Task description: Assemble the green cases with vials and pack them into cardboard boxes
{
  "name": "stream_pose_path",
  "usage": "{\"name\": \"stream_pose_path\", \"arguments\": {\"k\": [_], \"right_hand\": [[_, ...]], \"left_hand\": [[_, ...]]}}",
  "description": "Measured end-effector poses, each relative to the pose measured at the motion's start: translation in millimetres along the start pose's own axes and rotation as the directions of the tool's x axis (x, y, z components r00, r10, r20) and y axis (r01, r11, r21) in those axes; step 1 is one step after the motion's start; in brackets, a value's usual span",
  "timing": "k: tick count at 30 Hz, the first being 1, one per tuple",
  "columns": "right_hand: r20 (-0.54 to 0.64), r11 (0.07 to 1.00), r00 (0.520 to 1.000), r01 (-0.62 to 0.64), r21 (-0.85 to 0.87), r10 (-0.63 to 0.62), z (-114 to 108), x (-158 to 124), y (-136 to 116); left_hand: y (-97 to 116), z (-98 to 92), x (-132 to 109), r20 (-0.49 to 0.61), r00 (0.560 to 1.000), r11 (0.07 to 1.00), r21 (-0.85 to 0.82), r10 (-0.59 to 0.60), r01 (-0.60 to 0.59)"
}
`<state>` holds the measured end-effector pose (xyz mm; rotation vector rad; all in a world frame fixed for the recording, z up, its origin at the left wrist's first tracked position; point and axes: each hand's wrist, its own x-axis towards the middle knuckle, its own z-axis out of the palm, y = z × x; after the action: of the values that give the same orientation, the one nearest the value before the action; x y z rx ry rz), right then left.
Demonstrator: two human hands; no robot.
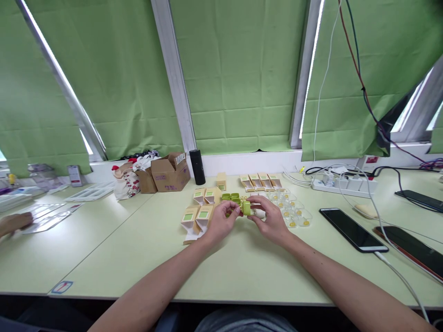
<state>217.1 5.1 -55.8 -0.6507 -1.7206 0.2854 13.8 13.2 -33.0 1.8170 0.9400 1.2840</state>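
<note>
In front of me, both hands meet over the table around a small yellow-green plastic piece [246,207]. My left hand [222,218] pinches it from the left, and the fingers of my right hand [270,218] close on its right side. A whitish rounded thing [259,213] shows by my right fingers; whether they hold it I cannot tell. Just behind my hands are several green square plastic pieces [230,197]. Folded cardboard inserts [191,220] with green squares stand left of my left hand. Clear plastic cups [292,213] with yellow centres lie right of my right hand.
More cardboard inserts [261,180] stand farther back. A brown box [171,173] and black bottle [197,167] are near the wall. Phones [353,229], cables and a power strip [344,185] occupy the right. Another person's hand [15,223] is at far left near clear plastic sheets [51,219].
</note>
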Motion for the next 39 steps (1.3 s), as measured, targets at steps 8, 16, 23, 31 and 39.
{"name": "stream_pose_path", "arguments": {"k": [8, 16, 23, 31, 39], "right_hand": [[-0.005, 1.0, 1.0, -0.007, 0.001, 0.007, -0.6, 0.2, -1.0], [-0.019, 1.0, 1.0, -0.012, 0.006, 0.012, -0.7, 0.0, -0.3], [-0.022, 1.0, 1.0, -0.02, 0.013, 0.02, -0.8, -0.1, -1.2], [-0.041, 0.999, 0.999, 0.004, -0.037, -0.006, -3.8, 1.8, -3.4], [-0.034, 0.994, 0.998, 0.041, -0.104, -0.045, -7.7, 2.7, -7.0]], "left_hand": [[-1.2, -0.6, 0.3, 0.002, 1.0, 0.999, -0.03, -0.013, 0.013], [-3.4, -1.3, 1.3, 0.016, 0.999, 0.997, -0.068, -0.038, 0.039], [-2.2, -3.1, 0.4, 0.026, 0.999, 0.995, -0.091, -0.039, 0.041], [-5.6, -4.2, 2.6, -0.041, 0.999, 0.995, -0.09, -0.035, 0.031], [-0.9, -6.5, -4.3, -0.144, 0.969, 0.95, 0.273, 0.199, -0.155]]}}
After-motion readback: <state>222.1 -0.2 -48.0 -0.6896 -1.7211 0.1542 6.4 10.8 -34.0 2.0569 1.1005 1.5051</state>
